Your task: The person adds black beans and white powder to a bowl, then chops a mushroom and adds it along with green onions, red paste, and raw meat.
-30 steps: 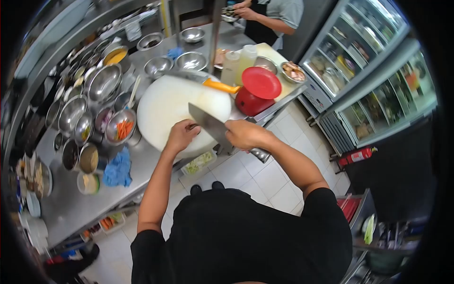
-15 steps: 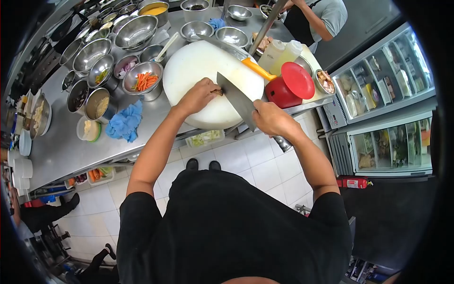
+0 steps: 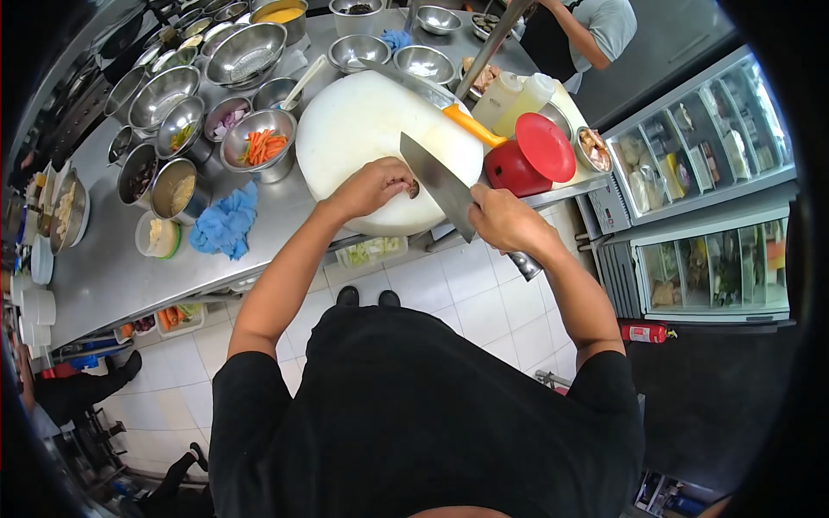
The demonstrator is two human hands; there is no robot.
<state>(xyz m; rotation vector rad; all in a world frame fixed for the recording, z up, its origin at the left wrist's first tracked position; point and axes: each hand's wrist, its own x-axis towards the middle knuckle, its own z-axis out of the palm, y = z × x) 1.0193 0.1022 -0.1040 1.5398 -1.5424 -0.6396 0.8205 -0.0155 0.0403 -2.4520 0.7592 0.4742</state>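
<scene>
My right hand (image 3: 505,217) is closed around the handle of a broad-bladed cleaver (image 3: 437,183), its metal handle end poking out below my wrist. The blade slants over the right part of a thick, round white chopping board (image 3: 345,121). Above the board's near part, my left hand (image 3: 373,187) pinches a small dark brown piece of food (image 3: 414,189) in its fingertips. A gap separates that piece from the blade. What the piece is, I cannot make out. At the board's back right edge lies a large knife with a yellow handle (image 3: 473,126).
A red container (image 3: 516,168) with a red lid (image 3: 545,148) and squeeze bottles (image 3: 527,95) stand right of the board. On the left are a bowl of cut carrots (image 3: 263,147), several other steel bowls and a blue cloth (image 3: 224,222). Another person (image 3: 591,34) stands across the table.
My left hand has moved nearer to me and slightly right with the brown piece, turning it. The cleaver has shifted a little right and towards me.
</scene>
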